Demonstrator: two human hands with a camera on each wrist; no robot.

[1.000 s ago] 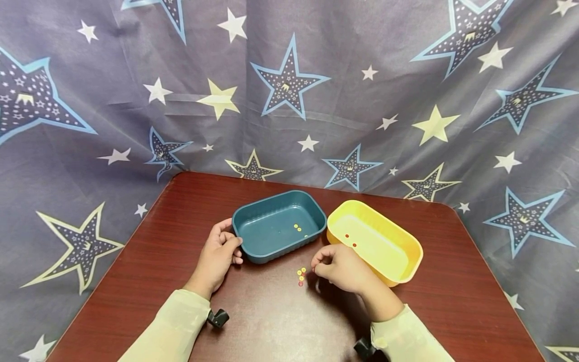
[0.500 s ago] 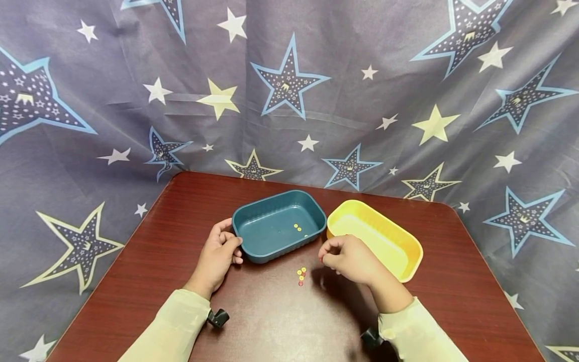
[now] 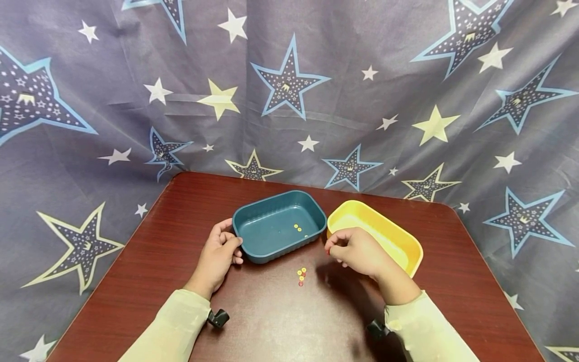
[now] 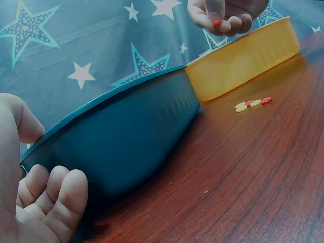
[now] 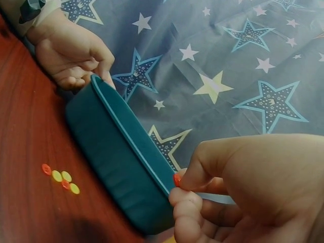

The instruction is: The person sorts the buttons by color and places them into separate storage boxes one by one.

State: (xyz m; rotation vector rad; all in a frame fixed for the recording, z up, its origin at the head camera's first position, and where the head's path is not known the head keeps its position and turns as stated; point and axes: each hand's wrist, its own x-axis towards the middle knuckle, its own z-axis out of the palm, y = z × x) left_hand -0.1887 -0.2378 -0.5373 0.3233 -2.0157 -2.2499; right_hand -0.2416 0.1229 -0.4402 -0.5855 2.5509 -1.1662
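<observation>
My left hand (image 3: 217, 259) grips the near-left corner of a dark teal plastic bin (image 3: 267, 244), thumb at the rim and fingers against the outer wall. A small red button (image 5: 176, 179) is pinched between the thumb and index finger of my right hand (image 3: 357, 251). That hand hovers over the near-left end of a yellow bin (image 3: 398, 236), hiding part of its inside. On the table between my hands lies a small cluster of red and yellow buttons (image 3: 301, 276). A few yellow buttons (image 3: 297, 227) rest on the teal bin's floor.
The two bins stand side by side on a reddish-brown wooden table (image 3: 271, 322), their near corners almost meeting. A grey curtain with stars (image 3: 289, 125) hangs behind the table and on both sides. A black wrist camera (image 3: 219, 318) sits below my left cuff.
My right hand has moved right and slightly away from me, from beside the button cluster to over the yellow bin's near end, carrying the red button. My left hand has stayed put.
</observation>
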